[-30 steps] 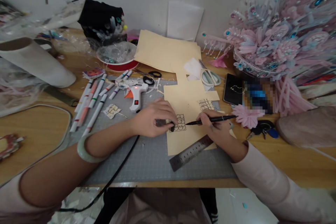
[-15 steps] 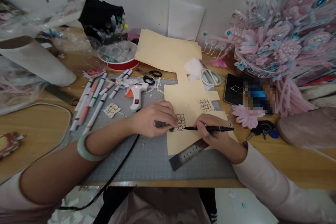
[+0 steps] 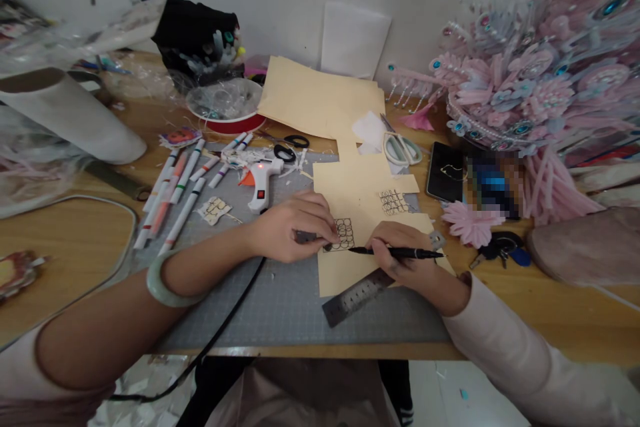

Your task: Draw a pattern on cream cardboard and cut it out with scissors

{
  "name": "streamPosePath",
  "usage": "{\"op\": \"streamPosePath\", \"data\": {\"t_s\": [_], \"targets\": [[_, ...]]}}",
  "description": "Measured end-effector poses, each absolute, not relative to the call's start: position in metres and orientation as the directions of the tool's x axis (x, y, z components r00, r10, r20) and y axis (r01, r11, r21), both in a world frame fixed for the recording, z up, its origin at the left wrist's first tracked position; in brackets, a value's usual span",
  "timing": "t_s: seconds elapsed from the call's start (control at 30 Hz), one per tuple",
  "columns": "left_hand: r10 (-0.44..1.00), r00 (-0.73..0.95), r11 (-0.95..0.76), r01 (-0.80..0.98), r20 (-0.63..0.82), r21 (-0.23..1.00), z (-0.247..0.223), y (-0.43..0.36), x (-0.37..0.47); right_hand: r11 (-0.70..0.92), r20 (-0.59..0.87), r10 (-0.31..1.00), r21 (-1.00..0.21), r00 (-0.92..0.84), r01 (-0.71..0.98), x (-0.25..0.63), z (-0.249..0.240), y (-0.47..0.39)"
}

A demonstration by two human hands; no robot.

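Note:
My right hand (image 3: 403,253) grips a black marker pen (image 3: 417,253), held nearly level. Its tip lies at the lower right corner of a square of drawn circles (image 3: 345,233) on a cream card sheet (image 3: 350,180). My left hand (image 3: 303,227) is closed at the square's left edge. A small dark stick-like piece (image 3: 305,237) shows between its fingers; its kind is unclear. A steel ruler (image 3: 350,300) passes beneath my right hand, partly hidden. Farther up the card is a second drawn grid (image 3: 393,201).
Left of the card are a white glue gun (image 3: 260,187), several markers (image 3: 183,217) and black-handled scissors (image 3: 290,145). Pale-handled scissors (image 3: 403,149), a phone (image 3: 445,171), keys (image 3: 500,247) and a pink beaded headdress (image 3: 530,80) stand or lie to the right. A grey cutting mat (image 3: 280,320) is underneath.
The pen tip has shifted slightly down along the square's right edge, and the pen lies a little lower. My left hand stays in place.

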State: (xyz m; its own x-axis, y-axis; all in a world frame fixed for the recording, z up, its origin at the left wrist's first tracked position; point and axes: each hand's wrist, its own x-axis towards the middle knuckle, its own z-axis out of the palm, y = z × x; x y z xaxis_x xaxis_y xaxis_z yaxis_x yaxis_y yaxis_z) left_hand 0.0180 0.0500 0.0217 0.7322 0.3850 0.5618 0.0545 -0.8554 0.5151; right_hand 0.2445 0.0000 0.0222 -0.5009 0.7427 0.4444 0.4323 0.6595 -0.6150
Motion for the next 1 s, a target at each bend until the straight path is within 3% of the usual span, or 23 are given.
{"op": "streamPosePath", "data": {"t_s": [0.4,0.47,0.57,0.7,1.0], "targets": [[0.341,0.790,-0.859,0.042,0.509,0.510,0.027,0.050,0.018,0.723,0.495,0.683,-0.563,-0.537,0.400,0.243,0.023,-0.001],[0.331,0.811,-0.854,0.039,0.483,0.518,0.028,0.051,0.018,0.797,0.551,0.597,-0.490,-0.583,0.353,0.241,0.020,-0.002],[0.329,0.826,-0.843,0.039,0.457,0.537,0.028,0.052,0.018,0.918,0.631,0.397,-0.264,-0.667,0.298,0.235,0.017,-0.007],[0.350,0.826,-0.827,0.051,0.442,0.560,0.027,0.052,0.018,0.950,0.604,0.260,-0.019,-0.754,0.313,0.225,0.016,-0.012],[0.354,0.827,-0.820,0.050,0.437,0.570,0.026,0.053,0.018,0.945,0.529,0.238,0.068,-0.814,0.321,0.218,0.011,-0.015]]}}
